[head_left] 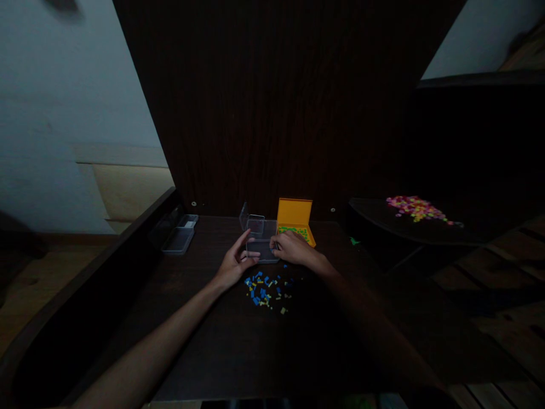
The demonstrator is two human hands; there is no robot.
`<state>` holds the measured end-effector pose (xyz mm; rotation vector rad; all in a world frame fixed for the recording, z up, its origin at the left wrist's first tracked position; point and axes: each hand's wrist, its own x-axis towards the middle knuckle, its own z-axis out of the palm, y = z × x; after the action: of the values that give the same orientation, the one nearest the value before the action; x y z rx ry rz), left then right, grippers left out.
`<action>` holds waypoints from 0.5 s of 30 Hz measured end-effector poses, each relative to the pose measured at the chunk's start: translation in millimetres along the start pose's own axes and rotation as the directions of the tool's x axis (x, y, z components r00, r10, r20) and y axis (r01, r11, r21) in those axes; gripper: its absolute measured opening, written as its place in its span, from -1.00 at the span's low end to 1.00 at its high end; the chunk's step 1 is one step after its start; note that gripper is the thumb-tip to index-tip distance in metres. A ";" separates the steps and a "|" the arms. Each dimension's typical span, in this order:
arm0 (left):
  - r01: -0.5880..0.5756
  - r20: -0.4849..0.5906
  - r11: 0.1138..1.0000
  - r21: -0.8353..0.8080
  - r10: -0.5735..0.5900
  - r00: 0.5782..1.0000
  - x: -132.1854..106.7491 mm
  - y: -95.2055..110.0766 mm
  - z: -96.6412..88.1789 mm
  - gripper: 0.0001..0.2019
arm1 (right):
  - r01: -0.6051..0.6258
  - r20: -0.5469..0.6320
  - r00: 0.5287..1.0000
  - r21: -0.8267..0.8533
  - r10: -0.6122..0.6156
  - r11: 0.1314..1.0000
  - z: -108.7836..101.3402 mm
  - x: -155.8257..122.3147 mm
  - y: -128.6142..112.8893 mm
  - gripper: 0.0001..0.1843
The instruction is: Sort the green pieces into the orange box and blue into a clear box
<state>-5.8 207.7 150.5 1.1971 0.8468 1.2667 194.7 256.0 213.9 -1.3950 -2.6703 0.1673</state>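
Note:
A clear plastic box (264, 258) with its lid (269, 229) raised behind it sits between my hands on the dark tabletop. My left hand (233, 262) is at the box's left edge, index finger stretched out and the other fingers apart; whether it grips the rim is unclear. Over the right side of the box, my right hand (292, 248) has its fingers curled in a pinch, and anything in them is too small to name. Small blue, yellow and pale plastic pieces (263, 294) lie scattered in front of the box.
An open orange case (294, 212) holding green pieces stands behind my right hand. Another clear box (177, 241) lies open at the left, by the raised side rail. Pink and yellow pieces (417, 208) are heaped on a dark surface at the right. A tall dark panel rises behind.

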 end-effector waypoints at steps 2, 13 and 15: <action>-0.001 0.002 1.000 0.002 0.001 1.000 -0.1 0.4 0.1 -0.17 | -0.014 -0.019 1.000 -0.018 0.014 1.000 3.9 1.7 -0.9 -0.84; 0.014 -0.022 1.000 -0.006 -0.014 1.000 2.1 -1.2 -0.7 -0.14 | 0.092 -0.022 0.996 0.108 -0.090 0.990 -32.0 -8.9 18.5 -0.74; 0.010 -0.019 1.000 -0.007 -0.010 1.000 2.4 -2.0 -1.2 -0.15 | 0.109 0.059 0.991 0.118 -0.116 0.987 -39.6 -12.1 25.3 -0.77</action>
<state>-6.0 210.5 148.6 1.1756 0.8607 1.2738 228.4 262.0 248.3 -1.2224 -2.7350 0.3542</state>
